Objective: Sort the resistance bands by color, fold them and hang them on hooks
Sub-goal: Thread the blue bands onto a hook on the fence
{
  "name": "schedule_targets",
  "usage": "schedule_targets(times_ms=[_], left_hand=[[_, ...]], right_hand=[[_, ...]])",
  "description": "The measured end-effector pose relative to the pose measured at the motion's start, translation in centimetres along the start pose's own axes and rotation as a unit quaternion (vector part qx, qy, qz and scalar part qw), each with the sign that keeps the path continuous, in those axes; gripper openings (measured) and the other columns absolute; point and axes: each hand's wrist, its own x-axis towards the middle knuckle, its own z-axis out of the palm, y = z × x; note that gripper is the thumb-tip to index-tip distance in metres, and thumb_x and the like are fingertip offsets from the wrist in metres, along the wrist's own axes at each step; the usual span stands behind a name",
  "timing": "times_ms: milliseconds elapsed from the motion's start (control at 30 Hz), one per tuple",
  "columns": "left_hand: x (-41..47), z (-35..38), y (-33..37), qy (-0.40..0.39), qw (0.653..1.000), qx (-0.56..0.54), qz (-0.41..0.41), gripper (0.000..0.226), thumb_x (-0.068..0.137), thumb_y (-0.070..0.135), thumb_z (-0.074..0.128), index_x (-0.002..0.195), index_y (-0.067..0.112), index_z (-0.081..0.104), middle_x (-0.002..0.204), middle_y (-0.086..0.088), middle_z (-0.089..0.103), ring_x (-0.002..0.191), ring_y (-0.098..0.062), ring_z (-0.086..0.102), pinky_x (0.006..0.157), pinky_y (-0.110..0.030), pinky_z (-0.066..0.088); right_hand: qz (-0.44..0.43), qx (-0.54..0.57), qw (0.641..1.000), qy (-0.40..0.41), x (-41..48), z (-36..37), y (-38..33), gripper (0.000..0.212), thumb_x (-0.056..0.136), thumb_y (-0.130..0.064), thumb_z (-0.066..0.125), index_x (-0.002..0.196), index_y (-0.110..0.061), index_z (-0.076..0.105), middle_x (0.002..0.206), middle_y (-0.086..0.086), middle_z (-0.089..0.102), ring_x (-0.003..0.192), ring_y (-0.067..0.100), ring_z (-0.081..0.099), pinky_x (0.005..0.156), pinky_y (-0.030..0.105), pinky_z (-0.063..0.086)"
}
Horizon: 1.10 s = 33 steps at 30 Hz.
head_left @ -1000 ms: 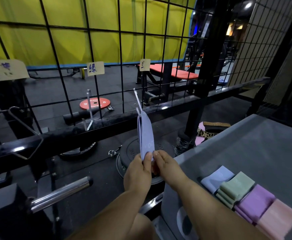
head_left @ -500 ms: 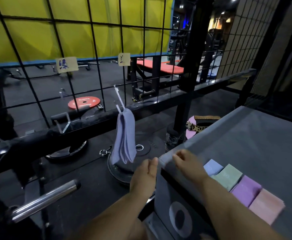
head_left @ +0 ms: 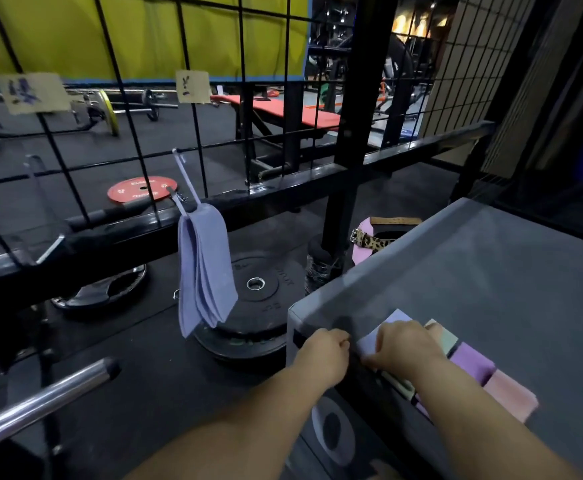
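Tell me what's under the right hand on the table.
The right hand sits on a pale blue band, a corner showing beyond the fingers, and overlaps a green band. The rest of the pale blue band is covered.

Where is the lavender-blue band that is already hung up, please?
In the head view the band hangs left of centre from a hook on the wire grid, above the black weight plate on the floor and left of the grey table.

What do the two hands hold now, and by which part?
The right hand lies over the near end of the pale blue folded band on the grey table; a grip cannot be told. The left hand, fingers curled, holds nothing visible.
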Motion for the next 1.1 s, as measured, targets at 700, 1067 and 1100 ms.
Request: schedule_targets(times_ms=[700, 1067, 1100], left_hand=[[0.0, -3.4, 2.8, 0.055, 0.984, -0.145, 0.084, 0.073, 0.069, 0.044, 0.076, 0.135, 0.041, 0.045, 0.130, 0.010, 0.057, 0.116, -0.011, 0.057, 0.102, -0.034, 0.047], [-4.5, -9.0, 3.9, 0.161, 0.952, -0.216, 0.144, 0.058, 0.082, 0.018, 0.074, 0.133, 0.028, 0.050, 0.113, 0.012, 0.061, 0.101, 0.003, 0.058, 0.084, -0.013, 0.048], [-5.0, -9.6, 3.9, 0.172, 0.950, -0.216, 0.147, 0.055, 0.083, 0.017, 0.073, 0.132, 0.025, 0.049, 0.109, 0.014, 0.060, 0.098, 0.007, 0.057, 0.081, -0.006, 0.044]], right_hand=[[0.016, 0.285, 0.946, 0.151, -0.7, -4.4, -0.8, 0.045, 0.097, -0.052, 0.041, 0.070, -0.018, 0.055, 0.052, -0.006, 0.059, 0.065, 0.013, 0.053, 0.080, 0.035, 0.030], [-0.062, 0.621, 0.770, 0.132, -3.8, -8.6, -3.5, 0.034, 0.088, -0.030, 0.067, 0.069, -0.004, 0.055, 0.060, -0.001, 0.054, 0.062, 0.015, 0.046, 0.062, 0.031, 0.037], [-0.071, 0.649, 0.748, 0.119, -3.9, -8.6, -3.7, 0.034, 0.086, -0.031, 0.068, 0.070, -0.005, 0.055, 0.062, 0.001, 0.054, 0.065, 0.017, 0.048, 0.064, 0.033, 0.039]])
